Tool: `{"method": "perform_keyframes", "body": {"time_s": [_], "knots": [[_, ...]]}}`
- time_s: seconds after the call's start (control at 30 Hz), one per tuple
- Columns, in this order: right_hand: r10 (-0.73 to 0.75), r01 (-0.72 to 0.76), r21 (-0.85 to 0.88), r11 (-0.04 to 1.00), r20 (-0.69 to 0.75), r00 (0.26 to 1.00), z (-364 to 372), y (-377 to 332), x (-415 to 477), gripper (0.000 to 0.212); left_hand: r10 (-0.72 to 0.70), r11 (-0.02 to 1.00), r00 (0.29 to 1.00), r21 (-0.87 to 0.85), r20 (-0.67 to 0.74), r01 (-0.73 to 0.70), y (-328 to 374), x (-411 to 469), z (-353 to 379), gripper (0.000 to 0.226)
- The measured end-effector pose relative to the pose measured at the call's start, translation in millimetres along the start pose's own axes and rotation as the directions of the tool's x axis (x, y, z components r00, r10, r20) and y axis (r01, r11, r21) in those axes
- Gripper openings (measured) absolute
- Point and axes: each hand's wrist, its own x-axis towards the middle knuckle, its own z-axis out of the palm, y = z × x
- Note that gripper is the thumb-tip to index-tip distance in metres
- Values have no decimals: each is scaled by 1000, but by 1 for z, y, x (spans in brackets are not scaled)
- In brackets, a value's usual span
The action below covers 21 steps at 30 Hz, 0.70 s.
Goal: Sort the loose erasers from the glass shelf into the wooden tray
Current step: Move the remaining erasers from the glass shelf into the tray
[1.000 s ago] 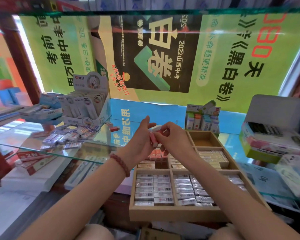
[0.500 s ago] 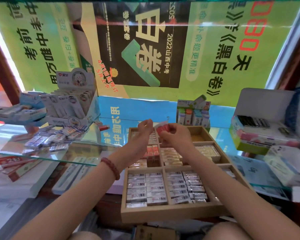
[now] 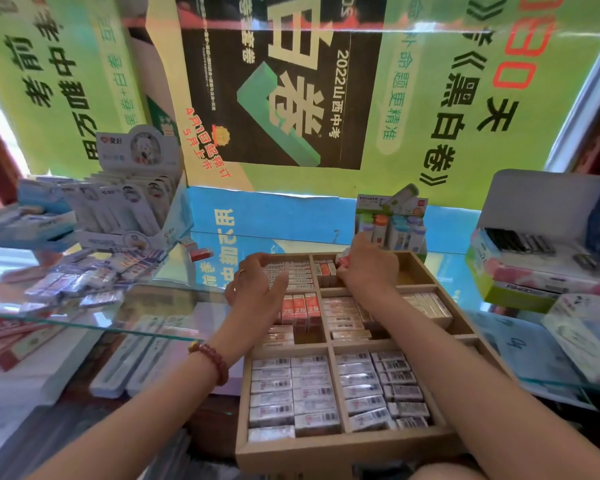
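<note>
The wooden tray [image 3: 340, 450] lies in front of me, its compartments packed with rows of wrapped erasers. My right hand [image 3: 369, 268] reaches into the far middle compartment and pinches a red-and-white eraser [image 3: 344, 259] beside a few upright ones. My left hand [image 3: 257, 289] hovers over the far left compartment with its fingers loosely curled, holding nothing. A pile of loose erasers [image 3: 94, 271] lies on the glass shelf [image 3: 146, 306] to the left. One red eraser [image 3: 201, 253] lies apart, nearer the tray.
A white display box of pens [image 3: 132, 202] stands behind the loose pile. A small box of correction tapes [image 3: 392, 223] stands behind the tray. Stacked stationery boxes [image 3: 541, 261] fill the right side. Flat packs [image 3: 129, 358] lie under the glass shelf.
My hands have parted: the right one carried the red-and-white eraser forward and down into the far middle compartment, and the left one let go and now hovers over the tray.
</note>
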Motion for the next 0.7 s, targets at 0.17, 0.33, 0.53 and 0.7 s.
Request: {"method": "perform_keyframes", "body": {"time_s": [0.17, 0.33, 0.53, 0.7], "knots": [[-54, 60, -38, 997, 125, 991, -2, 1, 2, 33, -31, 999, 1000, 39, 2, 31, -6, -1, 0, 38], [-113, 98, 68, 993, 263, 958, -11, 8, 5, 25, -34, 996, 999, 80, 23, 32, -8, -1, 1, 37], [-180, 154, 111, 982, 301, 937, -18, 13, 0, 23, -41, 994, 998, 99, 49, 36, -8, -2, 0, 37], [-198, 180, 88, 980, 298, 934, -19, 12, 0, 36, -35, 994, 997, 102, 73, 27, -9, -3, -3, 37]]}}
